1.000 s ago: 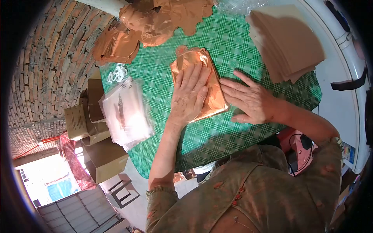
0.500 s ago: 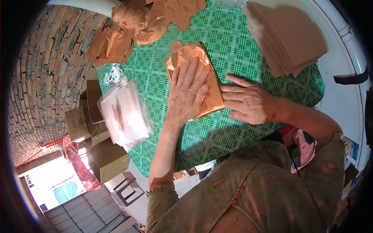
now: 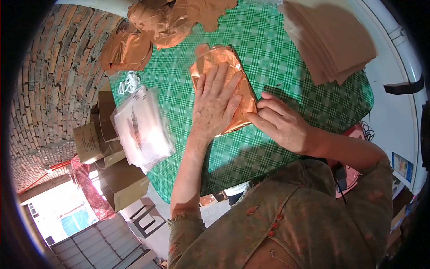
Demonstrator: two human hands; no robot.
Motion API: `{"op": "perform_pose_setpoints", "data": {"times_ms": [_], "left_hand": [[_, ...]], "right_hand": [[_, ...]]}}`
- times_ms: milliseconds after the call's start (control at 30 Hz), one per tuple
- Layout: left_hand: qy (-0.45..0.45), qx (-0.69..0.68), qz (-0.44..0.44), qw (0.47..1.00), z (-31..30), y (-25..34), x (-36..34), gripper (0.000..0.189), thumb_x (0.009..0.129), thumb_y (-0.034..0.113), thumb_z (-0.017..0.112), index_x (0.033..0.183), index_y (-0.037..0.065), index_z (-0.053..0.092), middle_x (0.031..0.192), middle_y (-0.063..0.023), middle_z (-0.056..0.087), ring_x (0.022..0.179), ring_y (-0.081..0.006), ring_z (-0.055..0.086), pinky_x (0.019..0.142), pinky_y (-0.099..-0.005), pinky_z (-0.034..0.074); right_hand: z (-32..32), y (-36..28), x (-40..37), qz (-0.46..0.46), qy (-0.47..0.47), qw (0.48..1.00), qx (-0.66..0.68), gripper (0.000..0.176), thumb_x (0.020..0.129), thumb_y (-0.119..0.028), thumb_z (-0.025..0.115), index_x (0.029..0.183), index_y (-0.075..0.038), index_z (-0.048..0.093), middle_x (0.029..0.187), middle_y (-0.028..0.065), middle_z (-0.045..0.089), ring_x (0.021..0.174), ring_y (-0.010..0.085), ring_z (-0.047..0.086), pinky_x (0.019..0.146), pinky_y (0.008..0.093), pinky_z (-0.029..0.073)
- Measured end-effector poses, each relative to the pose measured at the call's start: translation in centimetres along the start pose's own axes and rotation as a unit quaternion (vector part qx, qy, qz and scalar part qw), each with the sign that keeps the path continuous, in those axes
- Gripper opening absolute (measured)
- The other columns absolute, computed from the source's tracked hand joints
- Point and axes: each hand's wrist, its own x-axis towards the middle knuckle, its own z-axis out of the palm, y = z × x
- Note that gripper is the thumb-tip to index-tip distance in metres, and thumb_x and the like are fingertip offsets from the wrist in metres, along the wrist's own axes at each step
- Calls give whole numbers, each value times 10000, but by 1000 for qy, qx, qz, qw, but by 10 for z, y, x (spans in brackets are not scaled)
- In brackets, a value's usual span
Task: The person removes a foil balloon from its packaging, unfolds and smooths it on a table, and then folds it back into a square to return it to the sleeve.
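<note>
A flat rectangular packet wrapped in shiny copper-coloured foil (image 3: 247,96) lies at a slant on the green checked tablecloth. Clear film shows around its upper end. My left hand (image 3: 212,105) rests flat on top of the packet, fingers stretched out towards its far end. At the near right corner, my right hand (image 3: 286,125) has its fingers bent and its thumb against the foil edge, closed on that corner. How much foil sits between those fingertips is partly hidden.
Crumpled copper foil pieces (image 3: 165,22) lie at the far left. Clear plastic bags (image 3: 139,130) and white string (image 3: 130,83) are on the left side. Brown paper sheets (image 3: 331,42) are stacked at the far right. Cardboard boxes (image 3: 123,179) stand beside the table.
My right hand has drawn its stretched fingers in and closed them at the packet's near right corner. My left hand stays pressed on the foil.
</note>
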Motion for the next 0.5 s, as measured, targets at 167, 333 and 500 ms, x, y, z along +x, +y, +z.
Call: {"op": "perform_pose_setpoints", "data": {"times_ms": [167, 333, 500], "left_hand": [[-12, 16, -3, 1000, -2, 1, 0, 552, 1087, 445, 447, 1590, 215, 448, 1688, -116, 328, 1569, -325, 264, 1293, -498, 166], [4, 11, -6, 1000, 0, 1, -1, 570, 1080, 450, 464, 1594, 205, 440, 1683, -115, 340, 1565, -321, 277, 1292, -492, 174], [22, 0, -6, 1000, 0, 0, -2, 582, 1072, 446, 484, 1597, 200, 435, 1680, -115, 346, 1562, -317, 285, 1289, -493, 190]], "right_hand": [[9, -7, 1, 12, 21, 998, -54, 350, 809, -39, 686, 1144, 55, 644, 1057, 118, 565, 1147, 287, 563, 1175, 486, 447], [6, -13, 2, -2, 27, 998, -63, 263, 799, -51, 697, 1035, 63, 684, 1190, 142, 623, 1276, 305, 557, 1162, 475, 464], [8, -14, -9, -12, 30, 999, -44, 266, 811, -72, 702, 1046, 54, 698, 1257, 163, 654, 1301, 306, 582, 1159, 460, 472]]}}
